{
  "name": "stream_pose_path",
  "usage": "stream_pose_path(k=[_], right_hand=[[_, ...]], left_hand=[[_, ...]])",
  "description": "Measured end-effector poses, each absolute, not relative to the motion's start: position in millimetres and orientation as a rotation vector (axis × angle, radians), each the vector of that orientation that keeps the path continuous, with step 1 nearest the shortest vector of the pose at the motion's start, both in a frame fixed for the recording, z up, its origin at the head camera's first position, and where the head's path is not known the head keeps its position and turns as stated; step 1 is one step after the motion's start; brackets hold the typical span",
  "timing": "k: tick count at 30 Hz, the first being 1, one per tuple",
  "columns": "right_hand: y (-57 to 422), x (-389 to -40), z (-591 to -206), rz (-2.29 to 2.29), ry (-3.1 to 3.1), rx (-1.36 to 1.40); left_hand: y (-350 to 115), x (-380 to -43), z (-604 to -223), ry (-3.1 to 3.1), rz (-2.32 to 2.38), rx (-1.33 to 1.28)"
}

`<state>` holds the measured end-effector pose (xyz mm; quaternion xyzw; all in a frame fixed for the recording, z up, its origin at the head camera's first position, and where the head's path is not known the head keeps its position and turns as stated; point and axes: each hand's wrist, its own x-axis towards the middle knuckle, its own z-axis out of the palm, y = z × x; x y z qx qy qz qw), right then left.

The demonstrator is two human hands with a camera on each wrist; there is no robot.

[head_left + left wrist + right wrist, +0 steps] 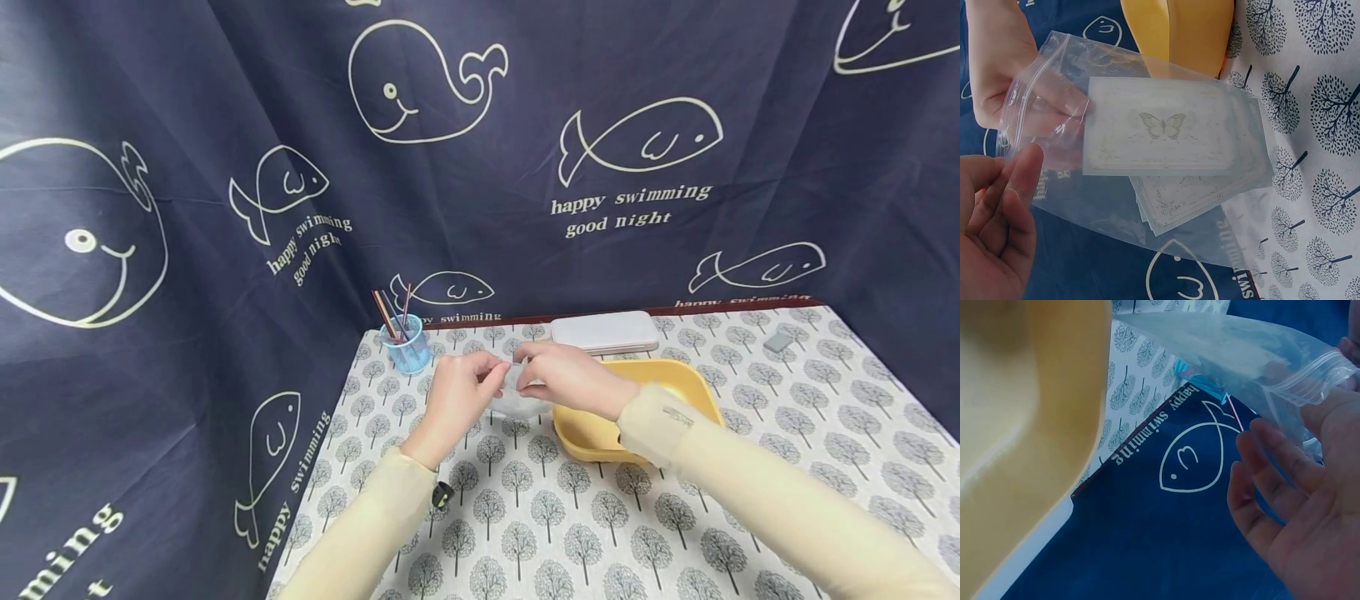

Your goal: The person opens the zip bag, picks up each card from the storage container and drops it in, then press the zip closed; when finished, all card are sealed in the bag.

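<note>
A clear zip bag (1085,206) hangs between both hands over the table in the head view. Inside it lie several pale cards (1160,153), slightly fanned, the front one printed with a butterfly. My left hand (459,396) pinches the zip edge between thumb and fingers. On the other side, my right hand (573,379) grips the same zip edge; its thumb lies over the strip in the right wrist view, and some of its fingers show through the plastic in the left wrist view.
Just right of the bag stands a yellow basket (592,446), partly under the right forearm. A blue mesh cup (409,353) with pencils is at the back left. Behind the basket lies a white case (604,332); a small grey block (777,342) sits far right.
</note>
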<state>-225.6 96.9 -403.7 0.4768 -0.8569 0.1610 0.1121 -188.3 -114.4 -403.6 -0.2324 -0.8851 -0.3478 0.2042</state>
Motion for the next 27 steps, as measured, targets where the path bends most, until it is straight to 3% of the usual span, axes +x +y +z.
stream_pose_path(k=[27], right_hand=[[94.8, -226.4, -404.5, 0.434, -2.486, 1.436]], left_hand=[[-116.1, -187.0, -403.2, -2.482, -0.975, -0.641]])
